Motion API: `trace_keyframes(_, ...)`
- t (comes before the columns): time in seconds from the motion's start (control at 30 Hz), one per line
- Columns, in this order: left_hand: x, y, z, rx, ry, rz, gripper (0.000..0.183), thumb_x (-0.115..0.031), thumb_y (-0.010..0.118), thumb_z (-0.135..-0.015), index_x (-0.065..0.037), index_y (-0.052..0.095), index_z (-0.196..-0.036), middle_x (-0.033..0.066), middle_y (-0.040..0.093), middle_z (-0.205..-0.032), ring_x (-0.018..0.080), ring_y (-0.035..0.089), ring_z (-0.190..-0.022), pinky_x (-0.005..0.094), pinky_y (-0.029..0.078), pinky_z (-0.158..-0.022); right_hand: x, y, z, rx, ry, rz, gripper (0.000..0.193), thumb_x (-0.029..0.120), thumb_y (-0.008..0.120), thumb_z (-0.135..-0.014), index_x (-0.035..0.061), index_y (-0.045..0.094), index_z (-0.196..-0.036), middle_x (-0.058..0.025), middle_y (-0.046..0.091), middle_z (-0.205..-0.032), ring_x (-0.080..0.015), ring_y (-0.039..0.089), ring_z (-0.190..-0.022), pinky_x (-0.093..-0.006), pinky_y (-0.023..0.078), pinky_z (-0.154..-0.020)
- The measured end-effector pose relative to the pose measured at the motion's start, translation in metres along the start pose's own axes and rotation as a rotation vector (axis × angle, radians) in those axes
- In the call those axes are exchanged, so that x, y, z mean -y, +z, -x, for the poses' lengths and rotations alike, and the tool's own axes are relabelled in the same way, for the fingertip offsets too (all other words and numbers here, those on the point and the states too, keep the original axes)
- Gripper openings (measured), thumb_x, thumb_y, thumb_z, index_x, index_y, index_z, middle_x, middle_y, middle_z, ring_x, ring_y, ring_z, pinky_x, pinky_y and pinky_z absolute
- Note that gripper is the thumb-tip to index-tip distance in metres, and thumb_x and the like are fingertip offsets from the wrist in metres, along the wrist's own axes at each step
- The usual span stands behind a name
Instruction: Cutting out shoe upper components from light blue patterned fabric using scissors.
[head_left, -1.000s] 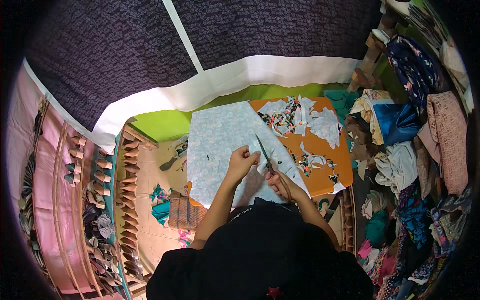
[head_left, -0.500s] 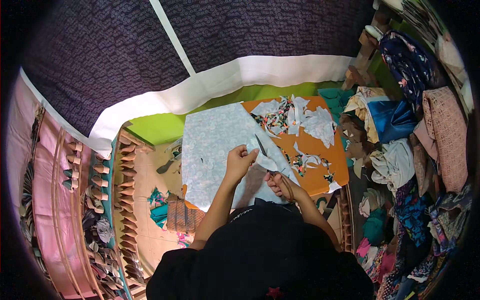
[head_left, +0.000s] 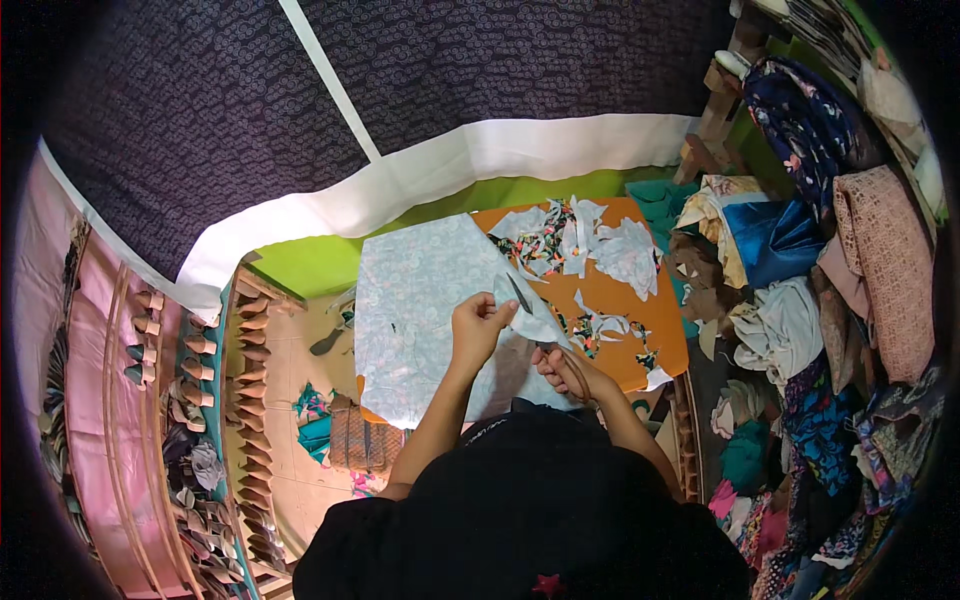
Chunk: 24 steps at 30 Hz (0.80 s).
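Note:
A large pale blue-grey cloth (head_left: 410, 310) lies spread over the left part of an orange-brown table, its back side faintly showing a print. My left hand (head_left: 482, 328) pinches a small pale piece of cloth (head_left: 535, 325) between thumb and fingers near the big cloth's right edge. In my right hand (head_left: 553, 366) is a pair of scissors (head_left: 520, 296), its brown loop handles around the fingers. One dark blade rises past the small piece, beside the left fingertips; the other blade is mostly hidden by cloth.
Scraps of white and dark floral cloth (head_left: 628, 256) lie on the table's right side (head_left: 655, 318). Piled fabrics (head_left: 785, 325) crowd the right. Wooden racks with shoe-last shapes (head_left: 253, 390) stand at left. A brown patterned bag (head_left: 358, 438) sits on the floor.
The view has shifted slightly, so the table sits a little further left and lower. Both hands keep almost the same pose, and the left still pinches the small piece.

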<state>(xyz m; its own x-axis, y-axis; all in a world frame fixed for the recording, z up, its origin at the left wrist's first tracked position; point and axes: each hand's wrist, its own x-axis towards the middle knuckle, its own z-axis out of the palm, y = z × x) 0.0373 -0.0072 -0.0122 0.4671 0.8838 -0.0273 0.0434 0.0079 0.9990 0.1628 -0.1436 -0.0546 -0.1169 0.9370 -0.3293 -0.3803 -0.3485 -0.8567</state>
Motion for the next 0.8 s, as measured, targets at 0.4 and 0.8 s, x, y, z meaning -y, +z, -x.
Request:
trace_keyframes(0.4, 0.001, 0.026, 0.006, 0.045, -0.057, 0.033, 0.022, -0.013, 0.067, -0.069, -0.001, 0.051, -0.061, 0.0014, 0.053, -0.054, 0.0047, 0.048, -0.048, 0.0182, 0.040, -0.046, 0.009, -0.021, 0.017, 0.029, 0.070, -0.054, 0.052, 0.058, 0.045, -0.075, 0.0080, 0.043, -0.089, 0.0044, 0.037, -0.066, -0.0032, 0.030, -0.049, -0.0158, 0.025, -0.040)
trace_keyframes(0.8, 0.004, 0.060, 0.010, 0.069, -0.080, 0.183, 0.016, -0.010, 0.065, -0.071, 0.000, 0.054, -0.067, 0.0034, 0.056, -0.058, 0.0063, 0.050, -0.050, 0.0180, 0.040, -0.047, 0.018, -0.043, 0.036, 0.036, 0.129, -0.020, 0.046, 0.055, 0.045, -0.076, 0.0095, 0.042, -0.084, 0.0050, 0.035, -0.060, -0.0037, 0.030, -0.046, -0.0174, 0.023, -0.037)
